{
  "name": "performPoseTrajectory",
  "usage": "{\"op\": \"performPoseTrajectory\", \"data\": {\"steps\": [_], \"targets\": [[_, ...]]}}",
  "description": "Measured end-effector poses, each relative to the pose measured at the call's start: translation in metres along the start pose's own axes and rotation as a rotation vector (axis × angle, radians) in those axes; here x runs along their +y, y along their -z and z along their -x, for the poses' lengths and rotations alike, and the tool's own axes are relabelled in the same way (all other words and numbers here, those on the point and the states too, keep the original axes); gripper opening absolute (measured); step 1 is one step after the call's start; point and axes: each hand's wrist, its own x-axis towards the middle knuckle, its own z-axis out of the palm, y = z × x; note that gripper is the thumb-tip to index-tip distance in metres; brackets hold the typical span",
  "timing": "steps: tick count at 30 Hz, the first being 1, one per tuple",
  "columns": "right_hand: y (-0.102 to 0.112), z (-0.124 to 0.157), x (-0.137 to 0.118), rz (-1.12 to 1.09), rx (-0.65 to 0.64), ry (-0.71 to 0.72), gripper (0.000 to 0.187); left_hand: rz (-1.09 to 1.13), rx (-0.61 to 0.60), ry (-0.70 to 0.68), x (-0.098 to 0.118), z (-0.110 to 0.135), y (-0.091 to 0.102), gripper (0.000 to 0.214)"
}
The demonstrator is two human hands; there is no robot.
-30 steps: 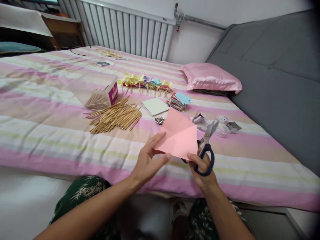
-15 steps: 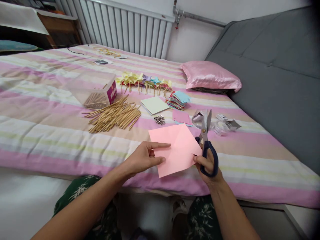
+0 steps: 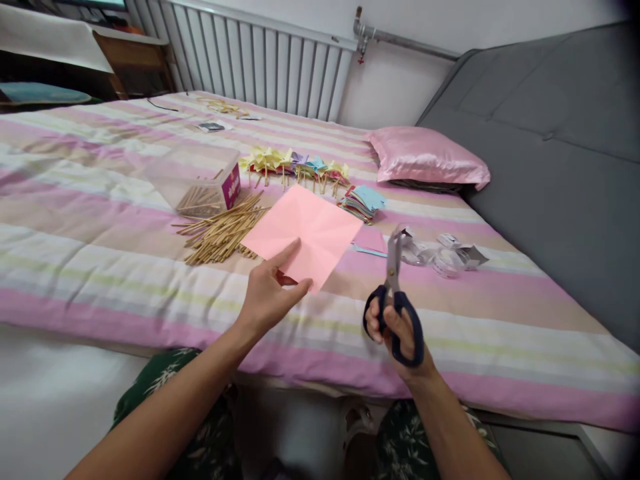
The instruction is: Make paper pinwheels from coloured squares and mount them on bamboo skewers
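1. Head view, centre of the frame: my left hand (image 3: 270, 293) pinches the near corner of the pink paper (image 3: 305, 230), thumb under and fingers on top, and holds the sheet spread flat above the striped bedspread (image 3: 100, 220).
2. Right of centre, my right hand (image 3: 395, 330) is curled through the handles of the scissors (image 3: 394, 293). The blades are closed, point up, and are well apart from the sheet.
3. Left of the sheet lies a pile of wooden sticks (image 3: 215, 233) beside a clear box (image 3: 200, 177).
4. Just past the sheet's far corner stands a row of paper pinwheels (image 3: 295, 163).

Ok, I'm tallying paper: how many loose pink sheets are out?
2: the creased sheet in the left hand; a darker sheet lying by the scissors. The paper stack may hide more.
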Motion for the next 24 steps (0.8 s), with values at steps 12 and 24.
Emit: {"op": "performPoseTrajectory", "data": {"steps": [12, 24], "targets": [[-0.032, 0.018, 0.022, 0.105, -0.397, -0.153, 0.053, 0.272, 0.058, 0.038, 0.009, -0.002, 0.001, 0.083], [-0.033, 0.022, 0.017, 0.292, -0.426, -0.094, 0.049, 0.284, -0.044, 0.068, 0.006, 0.005, -0.003, 0.084]]}}
